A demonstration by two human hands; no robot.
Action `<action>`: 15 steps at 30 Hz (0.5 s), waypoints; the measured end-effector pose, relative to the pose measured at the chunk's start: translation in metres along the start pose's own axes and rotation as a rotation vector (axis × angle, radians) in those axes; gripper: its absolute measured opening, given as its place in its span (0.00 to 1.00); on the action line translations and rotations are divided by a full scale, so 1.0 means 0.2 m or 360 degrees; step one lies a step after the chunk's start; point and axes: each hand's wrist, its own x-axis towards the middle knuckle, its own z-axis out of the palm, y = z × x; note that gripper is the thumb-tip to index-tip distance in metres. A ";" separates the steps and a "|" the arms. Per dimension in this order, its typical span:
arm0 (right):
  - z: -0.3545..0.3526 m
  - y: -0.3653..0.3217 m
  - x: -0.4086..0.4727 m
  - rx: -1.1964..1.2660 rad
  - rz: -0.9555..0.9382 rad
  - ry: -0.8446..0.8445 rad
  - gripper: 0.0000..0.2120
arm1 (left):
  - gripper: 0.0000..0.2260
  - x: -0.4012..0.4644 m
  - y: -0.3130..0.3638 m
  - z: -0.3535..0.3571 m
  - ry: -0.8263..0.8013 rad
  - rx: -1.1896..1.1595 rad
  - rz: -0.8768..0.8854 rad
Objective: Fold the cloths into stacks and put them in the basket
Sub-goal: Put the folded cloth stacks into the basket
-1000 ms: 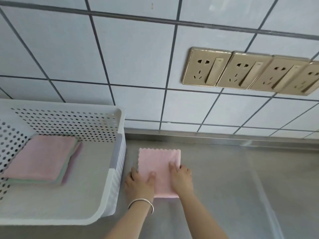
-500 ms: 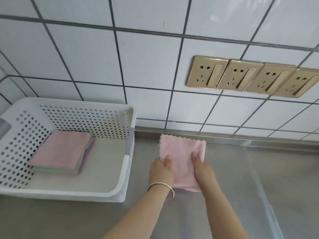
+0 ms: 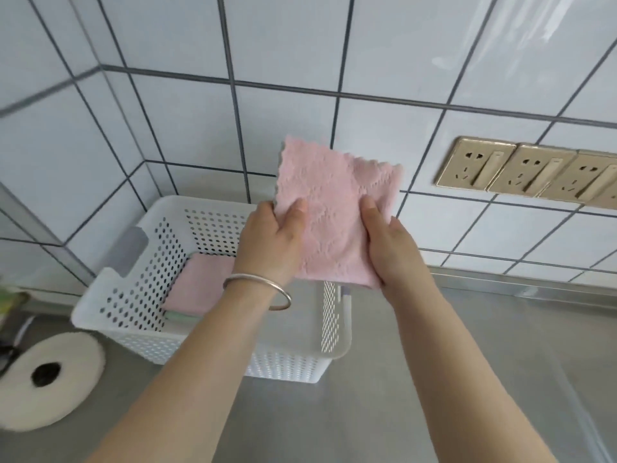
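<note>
A folded pink cloth (image 3: 334,208) hangs in the air above the counter, over the right part of the white perforated basket (image 3: 133,295). My left hand (image 3: 272,242), with a silver bangle on the wrist, grips the cloth's left edge. My right hand (image 3: 392,248) grips its right edge, thumb on top. Inside the basket lies a stack of folded cloths (image 3: 200,289), pink on top with a green edge showing beneath; my left forearm hides part of it.
The steel counter (image 3: 434,379) runs along a white tiled wall with a row of gold sockets (image 3: 521,170) at the right. A round white object with a dark hole (image 3: 50,372) lies at the left, in front of the basket.
Both hands have lifted the folded pink cloth off the counter and carried it up and left, over the basket. The view has swung left, showing the wall corner.
</note>
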 end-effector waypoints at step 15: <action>0.69 0.55 0.44 -0.0445 0.0889 -0.0018 0.17 | 0.12 0.48 -0.81 -0.07 -0.1146 0.0748 -0.0963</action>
